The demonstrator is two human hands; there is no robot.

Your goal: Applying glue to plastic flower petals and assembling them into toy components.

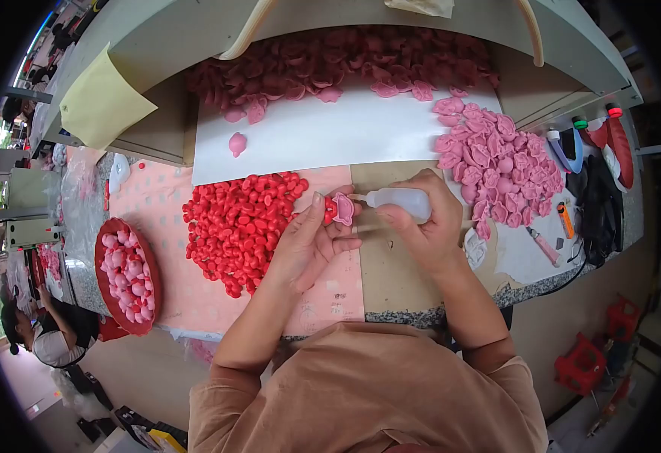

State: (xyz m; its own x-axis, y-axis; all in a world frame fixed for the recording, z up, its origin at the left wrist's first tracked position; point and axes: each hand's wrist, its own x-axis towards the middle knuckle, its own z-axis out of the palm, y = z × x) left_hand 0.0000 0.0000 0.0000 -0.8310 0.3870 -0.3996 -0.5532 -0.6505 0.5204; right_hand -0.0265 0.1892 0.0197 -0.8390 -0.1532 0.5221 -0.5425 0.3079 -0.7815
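My left hand (300, 253) pinches a small red plastic piece (330, 211) with a hollow pink shell (343, 209) at its end, the shell's cavity turned toward the right. In my right hand (440, 226) is a translucent white squeeze bottle (412, 201), lying on its side. Its thin nozzle points left and reaches close to the shell's rim; whether it touches I cannot tell. Left of my left hand spreads a heap of red pieces (236, 226). Beyond my right hand lies a heap of pink shells (500, 162).
A red tray (154, 279) of pink-and-red parts stands at the left. More pink shells (345, 64) fill the back, under a grey housing (172, 41). At the right lie an orange-handled cutter (565, 220) and capped bottles (619, 147). Another person (59, 336) sits far left.
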